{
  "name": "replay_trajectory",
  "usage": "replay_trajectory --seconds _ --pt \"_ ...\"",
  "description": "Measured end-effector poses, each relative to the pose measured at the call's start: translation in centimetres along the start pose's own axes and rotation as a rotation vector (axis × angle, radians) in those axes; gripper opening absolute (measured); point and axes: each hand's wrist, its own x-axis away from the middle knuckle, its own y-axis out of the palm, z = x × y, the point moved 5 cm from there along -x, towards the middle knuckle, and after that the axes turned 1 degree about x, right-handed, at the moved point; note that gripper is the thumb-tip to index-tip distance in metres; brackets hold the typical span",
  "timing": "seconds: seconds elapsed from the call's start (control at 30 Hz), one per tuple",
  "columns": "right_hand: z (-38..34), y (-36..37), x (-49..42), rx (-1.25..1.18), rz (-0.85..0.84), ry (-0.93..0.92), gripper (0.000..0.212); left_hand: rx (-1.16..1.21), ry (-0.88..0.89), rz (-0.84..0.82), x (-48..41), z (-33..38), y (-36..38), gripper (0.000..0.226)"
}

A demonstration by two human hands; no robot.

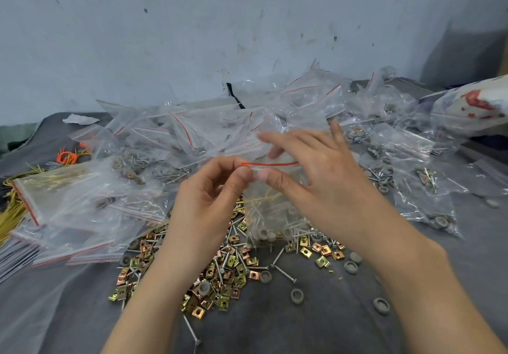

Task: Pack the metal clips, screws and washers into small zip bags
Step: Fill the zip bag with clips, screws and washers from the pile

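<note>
The left hand (209, 197) pinches the red-lined top of a zip bag (275, 210), held just above the clip pile (220, 279). The right hand (324, 177) pinches it too, fingers spread. Screws (257, 217) lie inside the bag.

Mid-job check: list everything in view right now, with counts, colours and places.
zip bag: one, clear with red seal line, held up at centre, part-filled.
metal clips: many, gold and copper, loose pile on the cloth under the hands.
screws: many, silver, mixed through that pile.
washers: several, grey, scattered right of the pile.
filled bags: many, clear, heaped behind and to the right.
empty bags: a stack, clear, left.
yellow ties: a bundle, yellow, far left edge.
cloth: one, dark grey, covering the surface.
left hand: one, pinches the zip bag's top.
right hand: one, pinches the seal line beside it.
</note>
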Motion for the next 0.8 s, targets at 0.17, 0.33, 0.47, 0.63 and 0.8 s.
replay_trajectory --seconds 0.17,0.33,0.47,0.63,0.8 --pt "-0.03 -0.17 -0.31 -0.052 0.035 0.019 0.056 0.041 0.003 0.025 0.08 -0.09 0.06 0.008" --pt "0.34 -0.15 -0.32 -0.090 0.082 0.053 0.031 -0.004 -0.025 -0.015 0.17 -0.27 0.50 0.012" --pt "0.34 -0.11 -0.38 -0.083 0.088 0.063 0.025 0.001 -0.024 -0.018 0.27 0.04 0.83 0.013" --pt "0.20 -0.27 -0.28 -0.069 0.096 0.070 0.027 0.014 -0.035 -0.018 0.41 0.26 0.93 0.017" --pt "-0.06 -0.26 -0.15 -0.061 0.124 0.065 0.015 0.060 -0.068 -0.018 0.31 0.15 0.98 0.015"
